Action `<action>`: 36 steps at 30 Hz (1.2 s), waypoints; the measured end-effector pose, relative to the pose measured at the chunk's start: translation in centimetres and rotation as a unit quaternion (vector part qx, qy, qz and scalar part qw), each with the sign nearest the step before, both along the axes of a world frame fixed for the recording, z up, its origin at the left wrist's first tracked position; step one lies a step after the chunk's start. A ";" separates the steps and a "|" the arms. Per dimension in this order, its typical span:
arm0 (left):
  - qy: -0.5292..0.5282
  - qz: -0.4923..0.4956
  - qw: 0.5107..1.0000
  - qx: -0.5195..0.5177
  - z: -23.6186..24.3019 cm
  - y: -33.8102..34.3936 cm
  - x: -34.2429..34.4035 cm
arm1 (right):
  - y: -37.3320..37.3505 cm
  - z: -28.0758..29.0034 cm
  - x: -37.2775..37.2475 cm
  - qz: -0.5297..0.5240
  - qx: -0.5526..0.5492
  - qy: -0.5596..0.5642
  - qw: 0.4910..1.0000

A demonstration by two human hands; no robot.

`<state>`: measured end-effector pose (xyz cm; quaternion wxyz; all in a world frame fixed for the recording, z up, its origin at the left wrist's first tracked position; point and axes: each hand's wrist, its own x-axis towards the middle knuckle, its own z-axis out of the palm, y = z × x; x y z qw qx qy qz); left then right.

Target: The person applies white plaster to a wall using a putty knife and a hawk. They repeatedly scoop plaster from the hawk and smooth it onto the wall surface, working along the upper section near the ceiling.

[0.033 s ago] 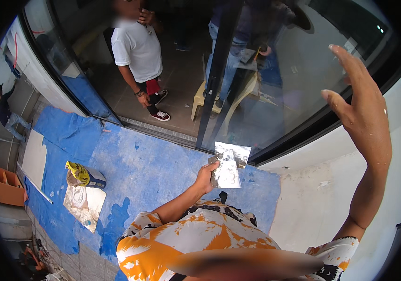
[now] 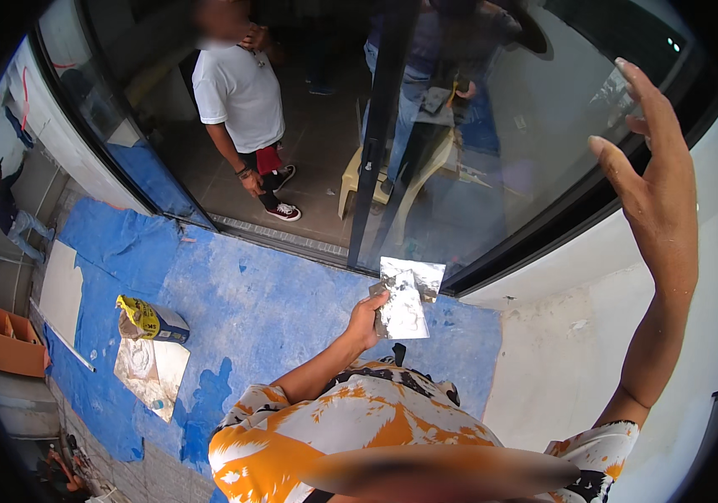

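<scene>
- Thing in play: the shiny metal plates (image 2: pixel 405 314), in front of the belly, above the blue sheeting (image 2: pixel 250 285) on the floor, near the foot of the glass door (image 2: pixel 493 168). Looks like two, overlapped crosswise; can't rule out one odd-shaped piece.
- Weight: reads light, thin sheet stock. One hand should carry it fine.
- Stiffness: flat with straight edges, so probably stiff, maybe a little springy toward the free edges. Not fragile, though I'd guess corners could bend if dropped.
- Surface: pale smears across the face. If wet, expect it slick, and two loose plates could slide on each other.
- Where to hold: near edge on the left side, thumb on top, fingers under, pinching both layers. Keep off the smeared middle and the thin far edges. Any handle is hidden from here.
- Left hand (image 2: pixel 365 323): closed on the plates at that left edge, thumb over the face, other fingers mostly out of sight underneath. Elbow bent, forearm angling up and inward from the patterned sleeve (image 2: pixel 260 404), plates roughly level as far as I can judge.
- Right hand (image 2: pixel 657 176): raised high and out to the right, thumb well apart from the fingers, nothing seen in it. Forearm near vertical, wall (image 2: pixel 577 344) behind. Can't tell whether the fingertips touch anything.
</scene>
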<state>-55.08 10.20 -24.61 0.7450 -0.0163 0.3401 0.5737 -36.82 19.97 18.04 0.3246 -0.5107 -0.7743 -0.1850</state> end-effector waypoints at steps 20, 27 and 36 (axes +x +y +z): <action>-0.034 -0.116 0.990 0.073 8.1 1.2 13.2 | -4.9 -23.5 14.0 0.035 -0.221 0.620 0.752; -0.051 -0.116 0.991 0.034 5.9 2.0 13.2 | -4.5 -15.6 17.6 0.149 -0.212 0.668 0.697; -0.055 -0.061 0.991 0.107 4.6 1.5 13.3 | -7.1 -3.9 14.5 0.532 -0.245 0.321 0.745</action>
